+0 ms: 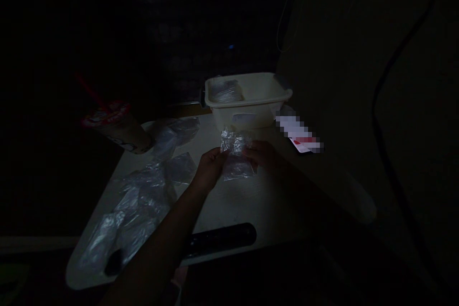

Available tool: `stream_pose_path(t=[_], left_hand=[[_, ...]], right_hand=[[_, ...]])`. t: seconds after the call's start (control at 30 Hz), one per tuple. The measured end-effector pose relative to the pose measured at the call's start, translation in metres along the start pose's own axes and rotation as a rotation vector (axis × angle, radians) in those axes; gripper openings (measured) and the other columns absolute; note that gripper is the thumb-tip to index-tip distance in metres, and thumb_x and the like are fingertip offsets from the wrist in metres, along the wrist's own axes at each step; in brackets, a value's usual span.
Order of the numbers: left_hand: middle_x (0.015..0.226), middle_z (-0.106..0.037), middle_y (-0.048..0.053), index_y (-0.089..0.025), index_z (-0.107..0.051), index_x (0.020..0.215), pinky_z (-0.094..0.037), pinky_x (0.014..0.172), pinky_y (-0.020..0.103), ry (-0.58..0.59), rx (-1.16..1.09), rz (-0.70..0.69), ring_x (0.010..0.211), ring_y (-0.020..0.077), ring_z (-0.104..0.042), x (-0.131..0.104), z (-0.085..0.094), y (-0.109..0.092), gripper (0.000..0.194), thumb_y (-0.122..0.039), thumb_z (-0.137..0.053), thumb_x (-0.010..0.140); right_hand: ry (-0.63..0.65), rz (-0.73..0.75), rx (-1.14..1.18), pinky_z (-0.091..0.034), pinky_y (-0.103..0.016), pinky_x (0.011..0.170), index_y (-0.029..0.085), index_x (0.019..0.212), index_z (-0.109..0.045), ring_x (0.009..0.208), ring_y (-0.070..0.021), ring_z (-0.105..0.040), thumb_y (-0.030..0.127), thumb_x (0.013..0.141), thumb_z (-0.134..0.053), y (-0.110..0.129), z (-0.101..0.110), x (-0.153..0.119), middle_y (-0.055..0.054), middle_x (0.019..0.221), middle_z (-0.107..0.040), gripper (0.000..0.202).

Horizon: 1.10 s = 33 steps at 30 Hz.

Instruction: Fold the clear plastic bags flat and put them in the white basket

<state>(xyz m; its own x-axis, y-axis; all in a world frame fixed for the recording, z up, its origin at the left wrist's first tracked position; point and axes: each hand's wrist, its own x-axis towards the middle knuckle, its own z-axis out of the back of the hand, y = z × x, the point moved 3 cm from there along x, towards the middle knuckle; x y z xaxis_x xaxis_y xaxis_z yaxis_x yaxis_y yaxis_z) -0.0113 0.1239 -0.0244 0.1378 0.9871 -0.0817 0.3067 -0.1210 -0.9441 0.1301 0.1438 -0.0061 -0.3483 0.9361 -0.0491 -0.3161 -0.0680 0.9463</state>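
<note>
A clear, crinkled plastic bag (237, 168) is stretched between my two hands above the white table, in front of the tub. My left hand (210, 167) pinches its left edge, and my right hand (261, 154) grips the right side. Several similar clear bags (134, 201) lie loosely piled along the left part of the table, partly behind my left forearm. Just beyond my hands stands a cream plastic tub (247, 112) with clear plastic packets (225, 92) in its left end. The scene is very dark, and fine details of the fingers are hard to see.
A drink cup (124, 131) with a red straw stands at the table's back left. A long black object (222, 239) lies near the front edge of the table (215, 208). Right of the tub is a partly blurred white and red item (301, 146). A dark cable hangs at the right.
</note>
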Motion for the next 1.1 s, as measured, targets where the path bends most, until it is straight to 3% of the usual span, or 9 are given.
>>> stream_pose_path(t=[0.27, 0.47, 0.63, 0.73, 0.8, 0.9, 1.0, 1.1], left_hand=[[0.050, -0.052, -0.005, -0.015, -0.060, 0.072, -0.036, 0.045, 0.019, 0.006, 0.019, 0.039, 0.041, 0.0066, -0.044, 0.001, 0.003, -0.001, 0.019, -0.028, -0.059, 0.059], [0.050, -0.054, -0.004, -0.015, -0.060, 0.065, -0.034, 0.043, 0.019, -0.021, 0.011, 0.029, 0.042, 0.0074, -0.046, -0.001, 0.002, -0.006, 0.012, -0.020, -0.055, 0.055], [0.050, -0.056, 0.000, -0.014, -0.058, 0.053, -0.039, 0.049, 0.025, -0.042, 0.027, -0.028, 0.047, 0.0122, -0.051, -0.001, 0.005, -0.009, 0.009, -0.015, -0.049, 0.053], [0.060, -0.060, 0.003, -0.015, -0.055, 0.049, -0.042, 0.060, 0.029, -0.058, 0.026, -0.096, 0.062, 0.0165, -0.056, 0.000, 0.009, -0.010, 0.011, -0.016, -0.046, 0.054], [0.070, -0.062, 0.004, -0.016, -0.055, 0.053, -0.042, 0.068, 0.030, -0.107, 0.152, -0.183, 0.073, 0.0182, -0.056, 0.000, 0.012, -0.011, 0.012, -0.018, -0.045, 0.059], [0.085, -0.061, 0.005, -0.016, -0.059, 0.074, -0.040, 0.075, 0.030, -0.140, 0.599, -0.323, 0.083, 0.0179, -0.055, -0.002, 0.013, -0.013, 0.018, -0.024, -0.043, 0.070], [0.105, -0.055, 0.008, -0.015, -0.052, 0.100, -0.037, 0.084, 0.030, -0.002, 1.010, -0.429, 0.096, 0.0166, -0.050, -0.006, 0.004, -0.014, 0.030, -0.026, -0.036, 0.078], [0.117, -0.046, 0.012, -0.009, -0.040, 0.115, -0.029, 0.091, 0.034, 0.119, 1.333, -0.492, 0.109, 0.0178, -0.039, -0.012, -0.004, -0.013, 0.038, -0.024, -0.029, 0.081]], right_hand=[[0.013, 0.052, 0.035, -0.030, -0.018, 0.037, 0.017, 0.050, -0.041, 0.034, -0.0055, -0.040, 0.027, 0.068, -0.045, -0.002, 0.002, -0.004, 0.008, 0.037, -0.041, 0.021], [0.022, 0.040, 0.120, -0.028, -0.017, 0.036, 0.016, 0.054, -0.047, 0.035, -0.0053, -0.040, 0.024, 0.066, -0.046, 0.001, 0.002, -0.005, 0.007, 0.040, -0.043, 0.015], [-0.030, -0.084, 0.192, -0.031, -0.018, 0.036, 0.015, 0.064, -0.060, 0.038, -0.0069, -0.044, 0.020, 0.061, -0.049, -0.003, 0.002, -0.006, 0.004, 0.045, -0.051, 0.013], [-0.040, -0.002, 0.273, -0.039, -0.020, 0.047, 0.016, 0.060, -0.062, 0.050, -0.0095, -0.053, 0.018, 0.060, -0.050, -0.008, 0.003, -0.005, 0.001, 0.059, -0.060, 0.012], [-0.032, 0.123, 0.289, -0.042, -0.023, 0.059, 0.015, 0.060, -0.062, 0.067, -0.0131, -0.058, 0.021, 0.061, -0.050, -0.010, 0.006, -0.004, -0.002, 0.075, -0.064, 0.013], [-0.084, 0.290, 0.201, -0.041, -0.029, 0.074, 0.016, 0.061, -0.062, 0.084, -0.0174, -0.056, 0.028, 0.064, -0.047, -0.013, 0.012, -0.003, -0.004, 0.087, -0.063, 0.020], [-0.254, 0.300, 0.038, -0.041, -0.034, 0.078, 0.017, 0.067, -0.062, 0.085, -0.0180, -0.056, 0.029, 0.068, -0.041, -0.014, 0.017, -0.007, -0.005, 0.086, -0.063, 0.024], [-0.352, 0.295, -0.203, -0.039, -0.034, 0.083, 0.016, 0.089, -0.059, 0.092, -0.0168, -0.053, 0.025, 0.073, -0.036, -0.008, 0.010, -0.014, -0.007, 0.096, -0.060, 0.029]])
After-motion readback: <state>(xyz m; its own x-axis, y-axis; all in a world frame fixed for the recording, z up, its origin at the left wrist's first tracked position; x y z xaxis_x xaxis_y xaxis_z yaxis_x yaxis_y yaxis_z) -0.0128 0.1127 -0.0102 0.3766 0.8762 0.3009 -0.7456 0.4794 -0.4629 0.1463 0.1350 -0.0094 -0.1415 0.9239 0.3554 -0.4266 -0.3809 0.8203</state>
